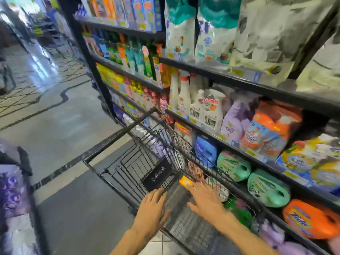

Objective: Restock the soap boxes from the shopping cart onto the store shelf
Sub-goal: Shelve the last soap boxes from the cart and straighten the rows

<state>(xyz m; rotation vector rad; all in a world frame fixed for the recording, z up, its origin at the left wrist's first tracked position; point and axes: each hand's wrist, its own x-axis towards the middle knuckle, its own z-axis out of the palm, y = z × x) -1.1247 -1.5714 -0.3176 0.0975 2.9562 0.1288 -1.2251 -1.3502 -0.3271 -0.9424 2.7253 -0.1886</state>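
Note:
A black wire shopping cart (117, 134) stands in the aisle against the store shelf (230, 142) on the right. Inside its near end lies a small orange soap box (184, 181). My right hand (206, 199) is stretched flat into the cart, fingertips touching the orange box, fingers apart, nothing gripped. My left hand (152, 205) rests on the cart's near wire edge beside a black plastic flap (158, 174), fingers spread. The frame is blurred, so other boxes in the cart cannot be made out.
The shelf holds spray bottles (211, 107), refill pouches (270, 131), green jugs (268, 188) and an orange Tide jug (311, 219). A second rack with purple packs (11, 192) stands at left. The tiled aisle floor (55, 116) stretches ahead.

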